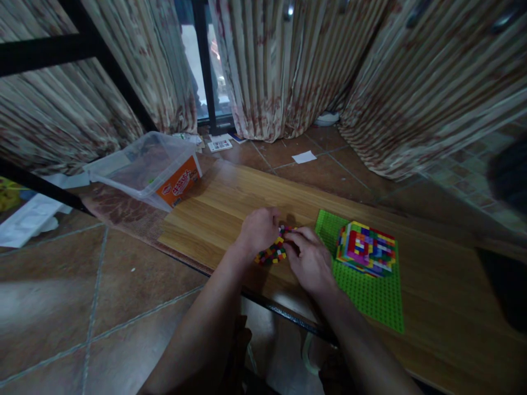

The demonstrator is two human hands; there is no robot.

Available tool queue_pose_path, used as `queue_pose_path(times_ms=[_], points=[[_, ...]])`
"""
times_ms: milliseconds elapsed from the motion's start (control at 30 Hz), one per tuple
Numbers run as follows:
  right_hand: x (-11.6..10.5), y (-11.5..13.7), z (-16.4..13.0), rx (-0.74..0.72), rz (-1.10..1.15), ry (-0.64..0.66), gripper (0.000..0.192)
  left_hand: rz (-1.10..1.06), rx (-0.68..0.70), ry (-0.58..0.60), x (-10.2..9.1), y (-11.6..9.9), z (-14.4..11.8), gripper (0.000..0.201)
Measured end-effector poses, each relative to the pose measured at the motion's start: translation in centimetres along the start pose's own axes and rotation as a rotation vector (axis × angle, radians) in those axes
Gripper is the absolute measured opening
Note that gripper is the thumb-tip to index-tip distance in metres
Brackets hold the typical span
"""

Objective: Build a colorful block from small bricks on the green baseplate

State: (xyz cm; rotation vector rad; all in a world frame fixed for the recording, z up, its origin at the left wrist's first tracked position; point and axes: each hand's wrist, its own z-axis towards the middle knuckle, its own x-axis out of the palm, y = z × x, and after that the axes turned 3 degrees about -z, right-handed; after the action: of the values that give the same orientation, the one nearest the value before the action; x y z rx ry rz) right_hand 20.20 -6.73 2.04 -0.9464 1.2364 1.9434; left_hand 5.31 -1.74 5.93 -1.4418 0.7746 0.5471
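Note:
Small colourful building bricks point(270, 254) lie in a loose pile on the wooden bench top, between and under my two hands. My left hand point(258, 231) is at the pile's left side with its fingers curled; their tips are hidden behind the hand. From the right, my right hand point(310, 258) reaches in, thumb and fingers bent together at the bricks. Whatever is between its fingertips is too small to make out. Right of it lies a green studded baseplate point(366, 299), bearing a multicoloured block point(366, 249) built of many bricks.
A clear plastic box point(142, 189) with an orange label stands at the bench's left end. The bench top point(230, 192) has a dark front edge close to me. Papers point(303, 157) lie on the tiled floor beyond, before long curtains point(284, 71). A dark object point(502, 280) lies at the right.

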Motion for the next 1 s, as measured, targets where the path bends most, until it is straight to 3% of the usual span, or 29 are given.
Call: queue_pose_path(times_ms=[500,733,1000], points=[[0.6,0.1,0.3,-0.028,-0.006,0.016,0.017,0.022,0.063,0.078,-0.4,0.5,-0.2,0.028],[0.4,0.2,0.5,-0.023,0.05,0.02,0.007,-0.002,0.063,0.078,0.0,0.7,0.0,0.027],[-1.1,0.6,-0.2,-0.011,0.15,-0.181,0.008,-0.141,0.092,0.024,-0.9,-0.2,-0.2,0.026]])
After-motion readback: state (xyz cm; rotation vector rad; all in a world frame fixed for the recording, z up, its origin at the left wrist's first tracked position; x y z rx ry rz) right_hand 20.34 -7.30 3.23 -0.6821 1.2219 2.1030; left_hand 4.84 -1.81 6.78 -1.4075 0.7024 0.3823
